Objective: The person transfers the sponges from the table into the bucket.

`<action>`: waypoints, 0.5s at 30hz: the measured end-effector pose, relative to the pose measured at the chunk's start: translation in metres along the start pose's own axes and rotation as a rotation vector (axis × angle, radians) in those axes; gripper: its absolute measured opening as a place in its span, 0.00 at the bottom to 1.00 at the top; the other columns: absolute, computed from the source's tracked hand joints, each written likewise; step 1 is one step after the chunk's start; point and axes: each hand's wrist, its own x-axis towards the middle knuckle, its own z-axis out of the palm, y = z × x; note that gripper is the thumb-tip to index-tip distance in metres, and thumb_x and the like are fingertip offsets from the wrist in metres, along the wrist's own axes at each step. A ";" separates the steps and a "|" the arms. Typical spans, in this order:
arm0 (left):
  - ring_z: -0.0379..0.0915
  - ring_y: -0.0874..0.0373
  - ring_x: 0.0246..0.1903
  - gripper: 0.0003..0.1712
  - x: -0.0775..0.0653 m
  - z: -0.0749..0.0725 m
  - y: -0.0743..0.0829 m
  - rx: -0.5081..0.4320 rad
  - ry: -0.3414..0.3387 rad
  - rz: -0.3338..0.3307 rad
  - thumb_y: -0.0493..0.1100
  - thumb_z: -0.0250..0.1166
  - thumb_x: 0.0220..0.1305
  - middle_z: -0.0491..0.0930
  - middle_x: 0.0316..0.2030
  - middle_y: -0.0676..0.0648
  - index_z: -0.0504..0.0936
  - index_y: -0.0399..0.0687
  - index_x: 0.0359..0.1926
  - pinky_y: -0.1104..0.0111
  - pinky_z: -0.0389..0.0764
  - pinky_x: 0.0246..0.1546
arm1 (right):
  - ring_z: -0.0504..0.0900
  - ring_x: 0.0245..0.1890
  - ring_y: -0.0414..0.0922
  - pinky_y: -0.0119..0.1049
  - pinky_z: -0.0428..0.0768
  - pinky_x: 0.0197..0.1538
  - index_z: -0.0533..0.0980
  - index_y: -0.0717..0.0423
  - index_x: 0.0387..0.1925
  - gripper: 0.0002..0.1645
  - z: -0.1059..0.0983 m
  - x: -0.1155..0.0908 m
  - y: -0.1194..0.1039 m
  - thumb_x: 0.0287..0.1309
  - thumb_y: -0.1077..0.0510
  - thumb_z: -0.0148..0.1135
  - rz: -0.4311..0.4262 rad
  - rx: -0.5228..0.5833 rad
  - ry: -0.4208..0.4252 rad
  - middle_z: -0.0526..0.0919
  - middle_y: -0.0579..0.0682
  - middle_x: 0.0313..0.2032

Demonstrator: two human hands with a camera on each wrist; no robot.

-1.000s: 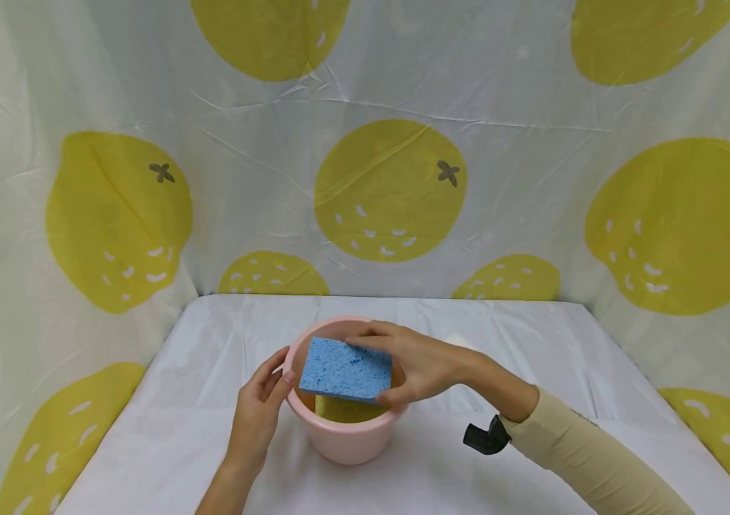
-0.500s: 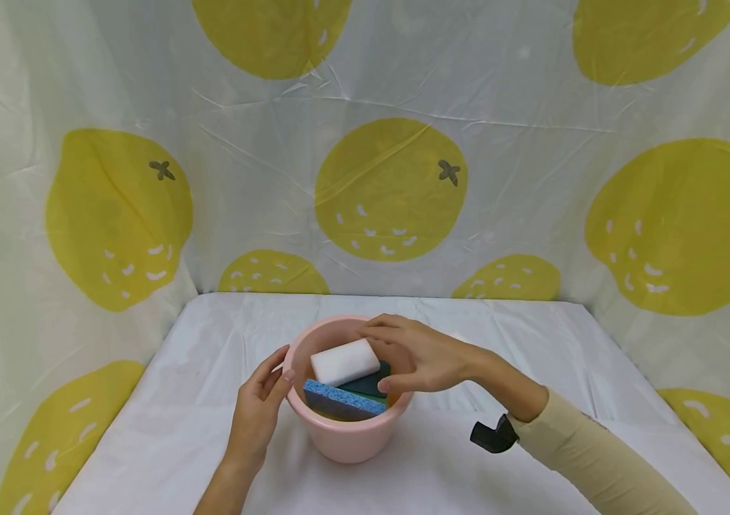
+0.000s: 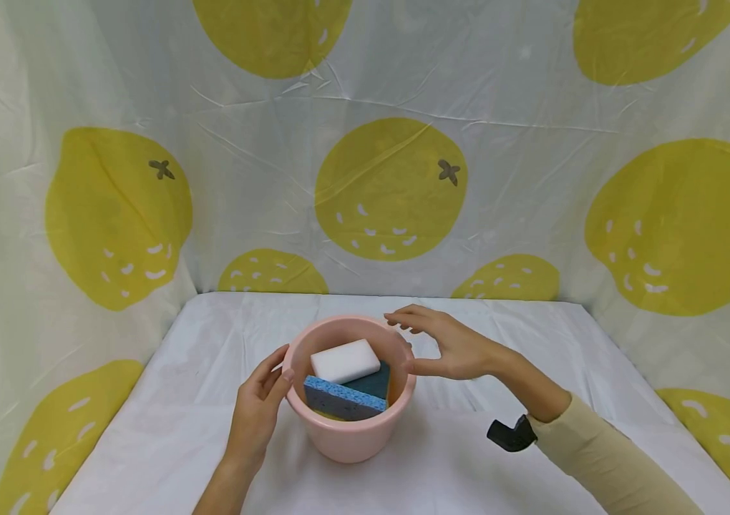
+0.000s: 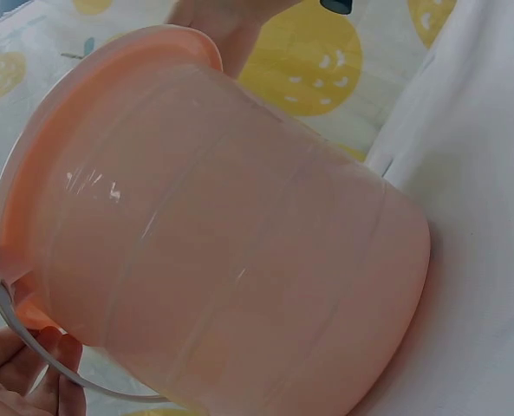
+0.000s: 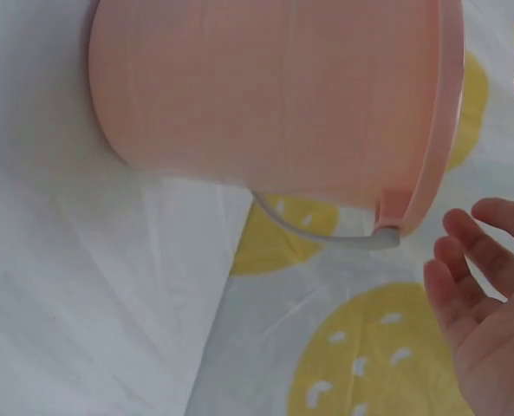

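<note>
White sheeting covers the table [image 3: 197, 400], lemon-print sheeting [image 3: 391, 189] walls it in behind and to both sides of the hands.

Pink plastic bucket [image 3: 352, 429] stands upright between the two hands, mid-table. Its pale bail handle [image 5: 326, 232] hangs down against the side wall, visible in the right wrist view.

Left hand [image 3: 258, 408] grips the bucket at the rim on its own side, thumb at the lip, fingers curled against the wall. It's steadying, not lifting: base looks flat on the table.

Right hand [image 3: 445, 343] hovers just beside the rim on the far-right side, fingers spread and relaxed, holding nothing. Not touching the bucket as far as I can tell.

Inside, just left of the right hand: blue sponge [image 3: 342, 399] on edge against the near wall, dark green scrub pad [image 3: 374, 381] behind it, white foam block [image 3: 346, 360] lying on top. A yellow piece seems to sit under the blue one, mostly hidden.

My read: the loading step looks finished, right hand clear of the contents. No loose items are in view on the table. Any next move calls for the left grip to hold while the right clears the rim without clipping the white block.
</note>
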 end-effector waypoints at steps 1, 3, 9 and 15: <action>0.76 0.55 0.60 0.27 0.000 0.000 0.000 0.000 0.001 0.000 0.41 0.64 0.75 0.77 0.64 0.39 0.73 0.44 0.72 0.70 0.78 0.56 | 0.75 0.62 0.49 0.57 0.75 0.62 0.67 0.54 0.75 0.42 -0.001 -0.002 0.001 0.64 0.49 0.69 0.005 0.002 0.008 0.71 0.50 0.68; 0.76 0.56 0.60 0.27 0.000 0.000 0.000 0.001 0.003 -0.001 0.41 0.64 0.75 0.77 0.64 0.39 0.73 0.44 0.72 0.70 0.78 0.56 | 0.75 0.62 0.49 0.58 0.75 0.62 0.67 0.53 0.75 0.42 -0.003 -0.004 0.004 0.64 0.49 0.69 0.014 -0.002 0.022 0.71 0.49 0.68; 0.76 0.56 0.60 0.27 0.000 0.000 0.000 0.002 0.006 -0.003 0.41 0.64 0.75 0.77 0.63 0.38 0.73 0.43 0.72 0.70 0.78 0.56 | 0.76 0.61 0.49 0.56 0.75 0.62 0.67 0.53 0.75 0.43 -0.007 -0.014 0.012 0.64 0.47 0.70 0.051 -0.038 0.051 0.73 0.48 0.67; 0.77 0.56 0.60 0.27 0.000 0.001 0.000 -0.004 0.002 0.004 0.40 0.64 0.75 0.77 0.63 0.38 0.73 0.42 0.72 0.70 0.79 0.55 | 0.77 0.59 0.52 0.60 0.76 0.60 0.67 0.56 0.75 0.42 -0.012 -0.028 0.025 0.63 0.49 0.70 0.102 -0.041 0.111 0.75 0.51 0.65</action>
